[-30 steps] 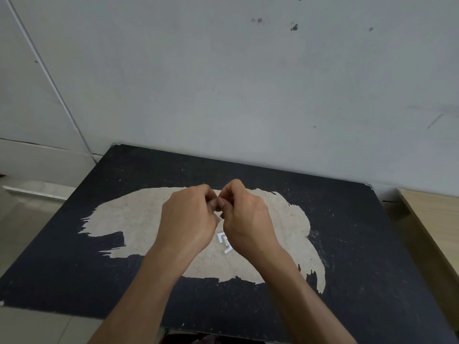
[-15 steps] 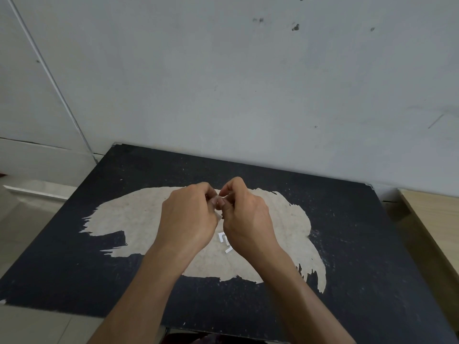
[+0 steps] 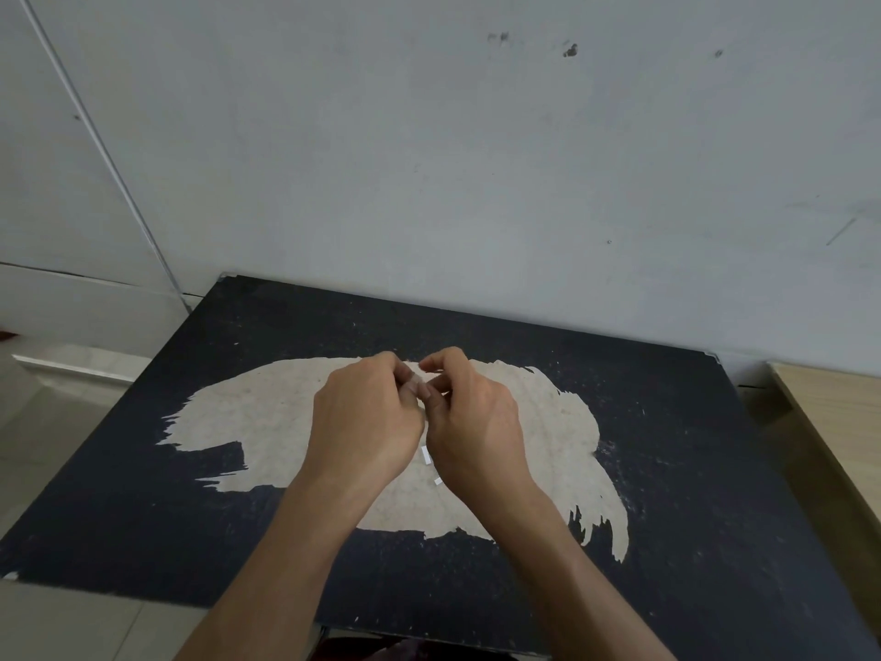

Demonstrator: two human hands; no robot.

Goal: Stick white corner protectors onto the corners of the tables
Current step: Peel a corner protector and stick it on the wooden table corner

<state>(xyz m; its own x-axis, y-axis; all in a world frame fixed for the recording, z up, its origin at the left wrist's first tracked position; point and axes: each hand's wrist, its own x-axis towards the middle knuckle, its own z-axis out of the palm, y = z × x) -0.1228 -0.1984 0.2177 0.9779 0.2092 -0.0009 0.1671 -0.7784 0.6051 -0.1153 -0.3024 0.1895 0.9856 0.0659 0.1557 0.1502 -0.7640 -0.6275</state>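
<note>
A small whitish piece (image 3: 420,380) sat pinched between the fingertips of both hands, held above the middle of the table. Most of it was hidden by the fingers, so its shape could not be made out. The left hand (image 3: 367,422) was curled tight, its thumb and forefinger closed on the piece from the left. The right hand (image 3: 476,422) was curled the same way, gripping the piece from the right with its forefinger arched over the top. The two sets of fingertips touched each other at the piece. Neither hand rested on the tabletop.

Below the hands, in the narrow gap between them, two short white corner protector slivers (image 3: 425,454) lay on the table, just beside the heel of the right hand. Whether they were one part or two could not be told, as the hand covered the rest.

One black-topped square table (image 3: 667,469) carried all this; its coating was worn through to a broad tan patch (image 3: 267,422) across the centre, directly under the hands and slivers. The far edge of the table stood against a grey-white scuffed wall (image 3: 476,183). One light wooden table (image 3: 839,422) stood just beside it on the right, and pale floor tiles (image 3: 57,398) showed on the left.
</note>
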